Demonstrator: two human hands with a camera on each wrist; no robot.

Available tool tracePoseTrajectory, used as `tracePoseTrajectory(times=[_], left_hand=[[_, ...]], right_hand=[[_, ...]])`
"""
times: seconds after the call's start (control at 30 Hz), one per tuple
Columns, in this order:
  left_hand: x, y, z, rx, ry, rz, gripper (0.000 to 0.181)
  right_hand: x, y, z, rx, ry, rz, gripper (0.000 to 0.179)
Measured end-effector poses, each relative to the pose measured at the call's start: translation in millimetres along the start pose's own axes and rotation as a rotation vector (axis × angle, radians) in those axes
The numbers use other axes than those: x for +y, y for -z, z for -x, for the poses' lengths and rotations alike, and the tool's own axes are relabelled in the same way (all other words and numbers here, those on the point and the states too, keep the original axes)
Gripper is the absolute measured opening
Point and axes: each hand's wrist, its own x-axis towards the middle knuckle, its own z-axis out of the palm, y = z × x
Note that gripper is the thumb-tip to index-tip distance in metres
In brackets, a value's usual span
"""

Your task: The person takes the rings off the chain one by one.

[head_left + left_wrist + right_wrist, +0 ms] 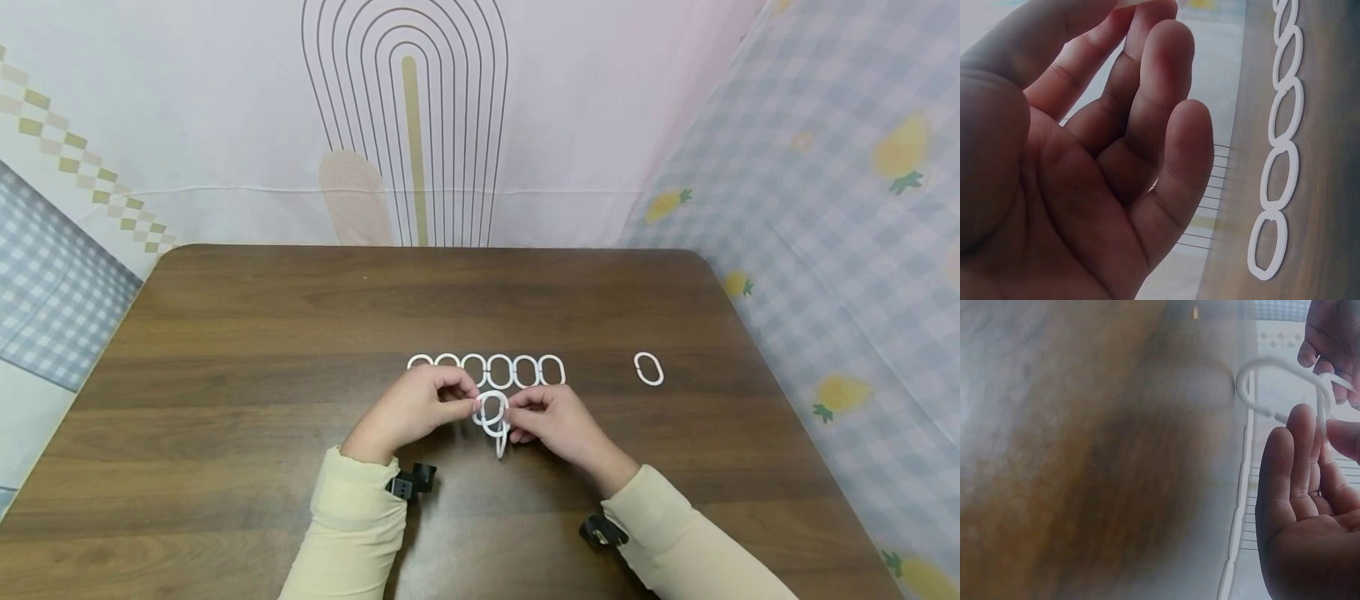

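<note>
Both hands meet above the middle of the table. My left hand (408, 408) pinches a white oval curtain ring (492, 394) between thumb and fingertips. From the other side, my right hand (558, 423) pinches at the same small cluster of white rings. One ring (500, 450) hangs below the cluster. In the right wrist view this hanging ring (1285, 364) shows a small gap in its side; how the held rings link is partly hidden by the fingers. Just beyond the hands lies a row of several white oval rings (487, 372), side by side.
A single white oval ring (652, 382) lies apart on the right of the brown wooden table (262, 333). Patterned cloth (570, 125) hangs behind the table's far edge, and checked cloth (817, 250) along its right side.
</note>
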Motion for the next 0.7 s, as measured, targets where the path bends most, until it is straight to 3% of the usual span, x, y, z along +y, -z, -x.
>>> tracePoseTrajectory(times=[0.7], left_hand=[[-4.2,-1.4,-1.4,0.008,-0.008,-0.006,0.004]], right_hand=[[3.9,3.0,2.6,0.003,-0.056,-0.116,0.024]])
